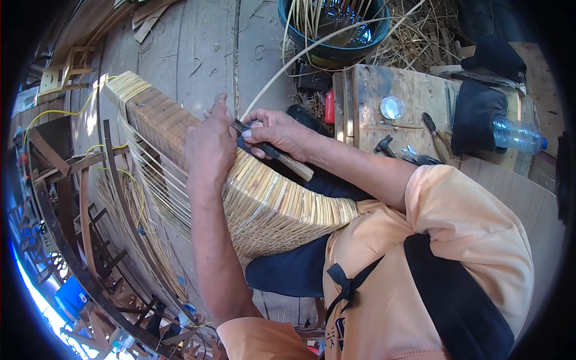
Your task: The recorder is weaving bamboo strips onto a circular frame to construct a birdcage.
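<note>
A long woven rattan piece on a wooden frame (159,114) lies slanting across my lap, its near end closely wrapped with pale strips (270,195). My left hand (211,143) rests over the frame, one finger stretched up and the others curled in at a pale rattan strand (273,77); the curled fingertips are partly hidden. That strand arches down from the upper right to where my hands meet. Closed in my right hand (279,133) is a wooden-handled hand tool (295,166) with a dark middle; its working end lies beside the left fingers, its exact kind unclear.
A teal bucket (294,37) holding water and rattan strands stands at the top. On the low wooden table (369,90) at right are pliers (441,138), a small hammer (384,146), a round tin (393,108) and a plastic bottle (517,133). Wooden frames (84,210) crowd the left.
</note>
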The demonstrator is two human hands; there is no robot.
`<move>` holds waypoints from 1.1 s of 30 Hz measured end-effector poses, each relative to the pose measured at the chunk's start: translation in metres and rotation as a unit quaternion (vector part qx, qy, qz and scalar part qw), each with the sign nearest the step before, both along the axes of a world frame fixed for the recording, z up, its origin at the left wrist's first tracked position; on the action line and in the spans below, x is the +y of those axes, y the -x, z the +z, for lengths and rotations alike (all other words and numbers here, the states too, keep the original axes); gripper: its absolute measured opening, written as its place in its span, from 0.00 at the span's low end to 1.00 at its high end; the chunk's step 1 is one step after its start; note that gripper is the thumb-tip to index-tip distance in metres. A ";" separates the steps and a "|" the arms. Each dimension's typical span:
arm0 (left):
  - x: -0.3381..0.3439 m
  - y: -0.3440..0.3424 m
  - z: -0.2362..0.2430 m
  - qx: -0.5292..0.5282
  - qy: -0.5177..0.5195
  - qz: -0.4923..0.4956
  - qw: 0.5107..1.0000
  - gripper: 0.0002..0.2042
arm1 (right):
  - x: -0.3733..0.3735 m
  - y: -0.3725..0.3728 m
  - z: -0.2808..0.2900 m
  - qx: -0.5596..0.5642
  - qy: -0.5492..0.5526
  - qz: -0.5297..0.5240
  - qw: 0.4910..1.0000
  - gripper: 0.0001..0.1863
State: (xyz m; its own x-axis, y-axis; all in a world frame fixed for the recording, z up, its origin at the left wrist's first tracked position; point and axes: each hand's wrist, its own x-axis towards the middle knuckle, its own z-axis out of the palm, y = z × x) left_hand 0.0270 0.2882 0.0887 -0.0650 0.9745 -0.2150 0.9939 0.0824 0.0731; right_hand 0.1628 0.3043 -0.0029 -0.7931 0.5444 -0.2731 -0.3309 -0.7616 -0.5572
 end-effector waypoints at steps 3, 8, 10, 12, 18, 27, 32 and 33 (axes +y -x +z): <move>-0.002 -0.001 0.006 0.013 0.009 0.003 1.000 0.20 | 0.000 0.002 0.006 -0.004 0.007 -0.001 1.000 0.16; -0.007 0.002 0.006 0.020 0.023 -0.003 1.000 0.21 | -0.001 0.004 -0.005 0.003 -0.008 -0.014 1.000 0.15; -0.007 0.001 0.007 0.019 0.029 0.001 0.999 0.21 | 0.000 0.004 -0.007 -0.002 -0.017 -0.023 1.000 0.15; -0.006 0.001 0.009 -0.020 0.031 -0.014 0.999 0.19 | 0.015 -0.005 -0.010 -0.036 -0.033 -0.067 0.997 0.17; -0.008 0.007 0.001 -0.044 0.053 -0.013 0.998 0.09 | 0.015 -0.008 -0.017 -0.026 -0.080 -0.071 0.994 0.15; -0.008 0.001 0.001 0.026 0.024 -0.026 0.999 0.10 | 0.021 -0.012 -0.024 -0.049 -0.112 -0.064 0.990 0.14; -0.011 0.012 -0.002 0.029 -0.003 -0.054 0.998 0.11 | 0.022 -0.009 -0.020 -0.075 -0.140 -0.062 0.985 0.14; -0.011 0.013 -0.002 0.011 0.007 -0.048 0.999 0.11 | 0.023 -0.012 -0.018 -0.105 -0.151 -0.047 0.982 0.13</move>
